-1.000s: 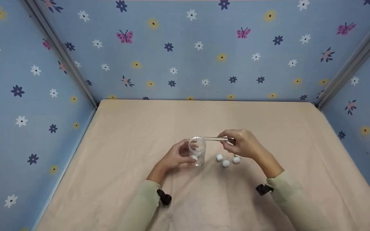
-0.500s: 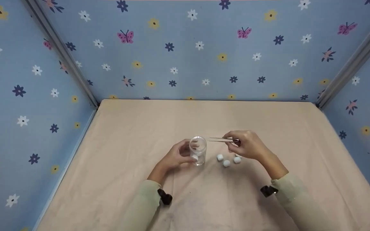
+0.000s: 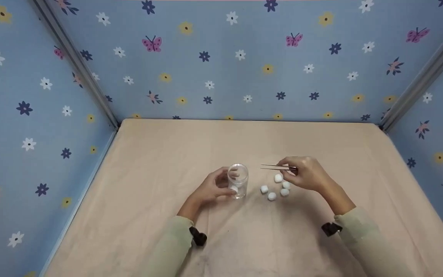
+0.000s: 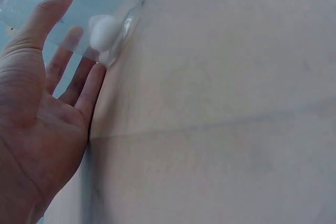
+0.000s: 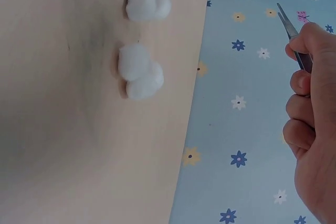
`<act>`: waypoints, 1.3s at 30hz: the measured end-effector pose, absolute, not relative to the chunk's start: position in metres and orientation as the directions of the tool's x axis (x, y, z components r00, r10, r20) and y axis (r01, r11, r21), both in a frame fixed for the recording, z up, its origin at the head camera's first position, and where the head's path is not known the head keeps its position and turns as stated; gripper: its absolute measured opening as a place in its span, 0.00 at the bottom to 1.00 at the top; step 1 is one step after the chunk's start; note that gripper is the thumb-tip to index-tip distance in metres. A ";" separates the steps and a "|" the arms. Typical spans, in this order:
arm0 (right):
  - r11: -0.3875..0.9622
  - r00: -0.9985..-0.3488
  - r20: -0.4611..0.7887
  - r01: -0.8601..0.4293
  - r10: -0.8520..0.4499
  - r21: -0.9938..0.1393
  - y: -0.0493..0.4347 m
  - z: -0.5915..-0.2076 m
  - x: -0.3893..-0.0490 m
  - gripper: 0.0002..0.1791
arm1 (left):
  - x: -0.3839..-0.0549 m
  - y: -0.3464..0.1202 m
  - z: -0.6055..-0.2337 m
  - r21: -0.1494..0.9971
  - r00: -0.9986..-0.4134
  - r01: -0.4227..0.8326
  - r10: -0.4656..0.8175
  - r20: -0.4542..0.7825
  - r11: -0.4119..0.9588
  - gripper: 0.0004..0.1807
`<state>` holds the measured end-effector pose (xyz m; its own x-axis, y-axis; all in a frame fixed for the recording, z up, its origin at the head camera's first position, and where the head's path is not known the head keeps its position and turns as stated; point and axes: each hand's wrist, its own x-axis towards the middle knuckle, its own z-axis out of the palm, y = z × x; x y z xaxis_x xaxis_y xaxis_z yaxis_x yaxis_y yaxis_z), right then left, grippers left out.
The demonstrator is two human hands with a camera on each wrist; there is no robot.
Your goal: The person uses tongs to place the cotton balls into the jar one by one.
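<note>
A clear plastic jar (image 3: 240,184) stands upright on the table, its mouth uncovered. My left hand (image 3: 212,187) holds it round the side, thumb in front and fingers behind. Inside, near the bottom, lies a white cotton ball (image 4: 105,32). To the right of the jar, my right hand (image 3: 305,174) pinches metal tweezers (image 3: 277,167) above the table. Their tips point left toward the jar, slightly apart, with nothing between them. Below the tweezers several loose cotton balls (image 3: 272,196) lie in a small cluster; the right wrist view shows these cotton balls (image 5: 135,61) close up.
A pale cloth (image 3: 160,154) with light creases covers the table. Blue flowered panels (image 3: 221,57) rise at the back and both sides, with grey posts (image 3: 79,65) at the corners. Dark wrist cameras (image 3: 197,236) sit on both sleeves.
My right hand has drawn the tweezers rightward, away from the jar's rim. More of the cotton ball cluster shows now. The left hand and jar keep their place.
</note>
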<state>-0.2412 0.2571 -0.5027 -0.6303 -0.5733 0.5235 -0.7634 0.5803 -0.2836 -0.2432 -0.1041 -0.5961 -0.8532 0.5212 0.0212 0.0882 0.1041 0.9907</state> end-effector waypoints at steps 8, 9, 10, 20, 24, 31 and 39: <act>0.578 -0.635 0.509 -0.762 -0.581 -0.291 0.263 -0.504 -0.243 0.11 | -0.245 -0.103 -0.598 0.988 -0.857 0.092 0.516 0.016 0.122 0.41; 0.579 -0.635 0.503 -0.763 -0.586 -0.289 0.263 -0.504 -0.243 0.10 | -0.245 -0.103 -0.599 0.988 -0.857 0.092 0.516 0.015 0.125 0.40; 0.579 -0.635 0.498 -0.764 -0.591 -0.285 0.263 -0.505 -0.243 0.10 | -0.245 -0.103 -0.599 0.988 -0.857 0.093 0.515 0.014 0.127 0.40; 0.598 -0.660 0.436 -0.746 -0.612 -0.292 0.264 -0.512 -0.244 0.07 | -0.245 -0.104 -0.598 0.989 -0.849 0.093 0.529 0.019 0.113 0.41; 0.604 -0.671 0.423 -0.738 -0.609 -0.302 0.264 -0.515 -0.245 0.07 | -0.245 -0.104 -0.597 0.991 -0.841 0.092 0.541 0.024 0.100 0.41; 0.618 -0.691 0.392 -0.721 -0.608 -0.313 0.263 -0.519 -0.245 0.06 | -0.246 -0.104 -0.597 0.989 -0.846 0.104 0.532 0.034 0.103 0.40; 0.642 -0.737 0.300 -0.675 -0.605 -0.364 0.264 -0.523 -0.243 0.05 | -0.245 -0.104 -0.598 0.990 -0.846 0.101 0.533 0.033 0.098 0.41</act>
<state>-0.2429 0.2635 -0.5229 -0.7373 -0.6055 0.2996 -0.6750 0.6417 -0.3642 -0.2454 -0.1035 -0.5980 -0.8458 0.5325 0.0334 0.1007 0.0979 0.9901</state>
